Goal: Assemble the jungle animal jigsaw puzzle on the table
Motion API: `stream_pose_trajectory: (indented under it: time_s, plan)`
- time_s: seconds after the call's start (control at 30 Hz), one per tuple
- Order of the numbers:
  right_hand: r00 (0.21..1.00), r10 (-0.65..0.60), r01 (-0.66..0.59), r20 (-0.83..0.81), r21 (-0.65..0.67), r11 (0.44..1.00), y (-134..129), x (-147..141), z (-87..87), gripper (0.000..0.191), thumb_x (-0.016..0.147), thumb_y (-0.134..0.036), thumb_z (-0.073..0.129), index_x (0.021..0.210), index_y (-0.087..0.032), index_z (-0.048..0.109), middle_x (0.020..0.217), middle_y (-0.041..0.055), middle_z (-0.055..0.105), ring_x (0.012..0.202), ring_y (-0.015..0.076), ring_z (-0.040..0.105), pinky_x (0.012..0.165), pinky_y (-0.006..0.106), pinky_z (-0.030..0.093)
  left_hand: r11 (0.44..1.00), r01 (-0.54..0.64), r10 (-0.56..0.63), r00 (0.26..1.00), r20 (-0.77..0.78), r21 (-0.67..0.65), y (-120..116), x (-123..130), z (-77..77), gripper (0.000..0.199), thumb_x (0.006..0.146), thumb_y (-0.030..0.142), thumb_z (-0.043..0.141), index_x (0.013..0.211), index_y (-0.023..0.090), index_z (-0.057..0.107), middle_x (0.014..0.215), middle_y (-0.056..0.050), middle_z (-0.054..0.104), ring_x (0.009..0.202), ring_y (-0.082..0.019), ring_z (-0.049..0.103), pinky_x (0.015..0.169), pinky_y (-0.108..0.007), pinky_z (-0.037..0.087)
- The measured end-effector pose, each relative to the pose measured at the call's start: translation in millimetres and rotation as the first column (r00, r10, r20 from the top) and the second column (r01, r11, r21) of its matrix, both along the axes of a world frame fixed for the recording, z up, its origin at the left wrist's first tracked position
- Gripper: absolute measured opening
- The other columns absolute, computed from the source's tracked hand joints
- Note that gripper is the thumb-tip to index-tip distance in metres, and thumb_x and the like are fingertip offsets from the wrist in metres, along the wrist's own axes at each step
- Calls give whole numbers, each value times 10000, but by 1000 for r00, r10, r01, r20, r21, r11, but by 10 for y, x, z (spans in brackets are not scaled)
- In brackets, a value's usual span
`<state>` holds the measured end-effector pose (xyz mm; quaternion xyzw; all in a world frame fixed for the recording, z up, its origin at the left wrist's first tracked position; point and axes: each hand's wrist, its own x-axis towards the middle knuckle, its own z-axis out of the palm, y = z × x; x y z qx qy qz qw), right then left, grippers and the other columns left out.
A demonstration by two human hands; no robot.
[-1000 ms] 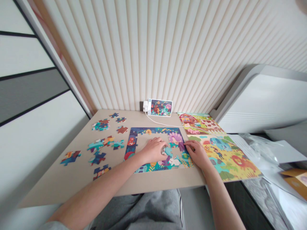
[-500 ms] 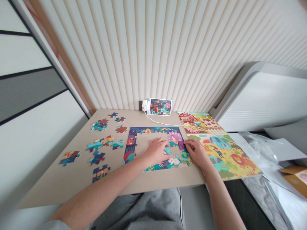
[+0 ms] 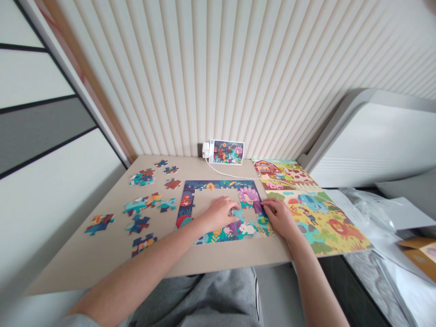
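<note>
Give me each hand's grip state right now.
Left hand: holding a teal puzzle piece, it seems.
Right hand: fingertips on a purple puzzle piece; cannot tell if holding.

The head-worn camera looks forward and steeply down from above the person's grey trousers [image 3: 204,295], facing the table [image 3: 102,259] and the ribbed wall [image 3: 218,81] behind it. The wide, close view puts the left hand [image 3: 220,214] and right hand [image 3: 281,218] near the frame's centre.
</note>
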<state>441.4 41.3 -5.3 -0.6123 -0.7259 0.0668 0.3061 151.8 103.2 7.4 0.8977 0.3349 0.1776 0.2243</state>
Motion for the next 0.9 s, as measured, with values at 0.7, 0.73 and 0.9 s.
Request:
stream_pose_trajectory:
  time_s: [0.7, 0.73, 0.9]
  plan:
    - [1000, 4, -4, 4, -6, 1000, 15, 19, -21, 257, 975, -324, 532, 1057, -265, 768, 1151, 86, 729, 1087, 282, 645, 993, 463, 479, 980, 85, -58, 987, -151, 180, -269, -79, 376, 350, 911, 230, 668, 1258, 218, 634, 1148, -81, 721, 1115, -270, 655, 956, -385, 491]
    - [1000, 5, -5, 7, -5, 1000, 18, 21, -24, 261, 978, -326, 527, 1055, -263, 768, 1148, 87, 729, 1085, 282, 645, 992, 463, 479, 973, 68, -32, 986, -165, 222, -377, -93, 433, 305, 937, 225, 636, 1241, 208, 634, 1149, -92, 715, 1115, -270, 653, 960, -395, 490]
    - [999, 9, -9, 34, 1, 1000, 33, 33, -40, 273, 980, -337, 516, 1054, -256, 766, 1134, 93, 733, 1078, 286, 647, 986, 470, 484, 936, 28, 29, 987, -157, 350, -1025, -378, 532, 256, 976, 205, 582, 1227, 220, 627, 1247, -85, 664, 1183, -265, 597, 1066, -451, 443]
